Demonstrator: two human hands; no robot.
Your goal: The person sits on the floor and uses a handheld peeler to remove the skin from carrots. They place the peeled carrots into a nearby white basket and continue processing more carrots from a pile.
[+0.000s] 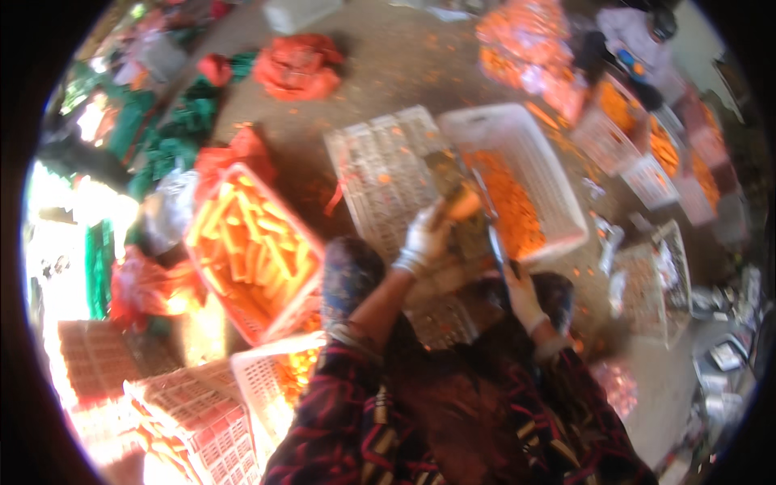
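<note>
My left hand (426, 239), in a white glove, holds an orange carrot (464, 203) by one end over a worn board (464, 233). My right hand (522, 297), also gloved, is closed round the handle of a long knife (496, 242), its blade pointing away from me beside the carrot. The board lies on an upturned plastic crate (388, 176). To its right a white plastic crate (561, 182) contains a heap of cut orange pieces (509, 200). At the left, a pink crate (297, 227) is filled with long whole carrots (248, 242).
Red mesh sacks (298, 66) and green netting (182, 130) lie on the floor at the upper left. Stacked crates (200, 418) stand at the lower left. A person (636, 42) is at the upper right, behind filled crates (606, 139). Another crate (673, 285) stands at the right.
</note>
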